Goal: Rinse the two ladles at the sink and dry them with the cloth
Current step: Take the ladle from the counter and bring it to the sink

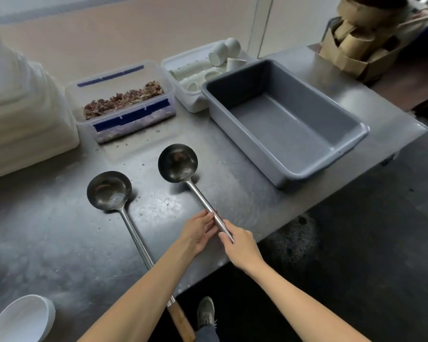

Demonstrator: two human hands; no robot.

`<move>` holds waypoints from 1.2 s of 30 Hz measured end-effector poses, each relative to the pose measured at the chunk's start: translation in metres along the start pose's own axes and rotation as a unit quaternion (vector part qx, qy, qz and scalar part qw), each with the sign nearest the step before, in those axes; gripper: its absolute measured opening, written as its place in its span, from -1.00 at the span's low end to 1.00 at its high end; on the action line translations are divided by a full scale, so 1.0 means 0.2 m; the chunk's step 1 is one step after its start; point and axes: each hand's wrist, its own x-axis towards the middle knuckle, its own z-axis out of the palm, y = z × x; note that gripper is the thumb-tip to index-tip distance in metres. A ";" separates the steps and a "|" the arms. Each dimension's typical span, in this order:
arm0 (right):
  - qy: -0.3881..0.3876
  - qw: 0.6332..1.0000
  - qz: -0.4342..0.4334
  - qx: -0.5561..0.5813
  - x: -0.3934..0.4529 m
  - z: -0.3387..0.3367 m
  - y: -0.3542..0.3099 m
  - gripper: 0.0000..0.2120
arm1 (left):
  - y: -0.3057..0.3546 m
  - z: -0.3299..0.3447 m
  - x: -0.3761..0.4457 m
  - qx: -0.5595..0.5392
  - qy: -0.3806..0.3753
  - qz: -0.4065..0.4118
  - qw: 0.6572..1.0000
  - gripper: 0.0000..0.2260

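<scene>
Steel counter [59, 243], no sink or cloth in view: pick-up step, rinsing not begun.
Right hand [241, 245] and left hand [198, 233] both grip the right ladle [178, 162] by its handle; left ladle [109, 191] lies alongside, near a grey tub [351, 141]. Next: lift it, collect the other.

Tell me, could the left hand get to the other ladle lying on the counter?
Probably yes. The left hand is busy holding the right ladle together with the right hand, but the left ladle lies just beside it on the steel counter with nothing between.
</scene>
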 end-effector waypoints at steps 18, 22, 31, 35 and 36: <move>0.120 0.986 0.111 0.017 -1.13 -0.29 0.58 -0.71 | -0.95 0.41 -0.57 0.156 -0.117 -0.053 0.979 -0.76; 0.156 0.978 0.141 0.011 -1.42 -0.35 0.74 -0.72 | -1.21 0.51 -0.71 0.196 -0.147 -0.070 0.967 -0.75; 0.248 0.943 0.215 0.051 -2.08 -0.43 1.12 -0.74 | -1.84 0.77 -1.04 0.278 -0.219 -0.116 0.928 -0.75; 0.293 0.916 0.260 0.082 -2.34 -0.41 1.27 -0.70 | -2.12 0.87 -1.19 0.320 -0.252 -0.142 0.902 -0.79; 0.307 0.908 0.272 0.089 -2.42 -0.41 1.31 -0.68 | -2.19 0.90 -1.24 0.333 -0.262 -0.152 0.893 -0.80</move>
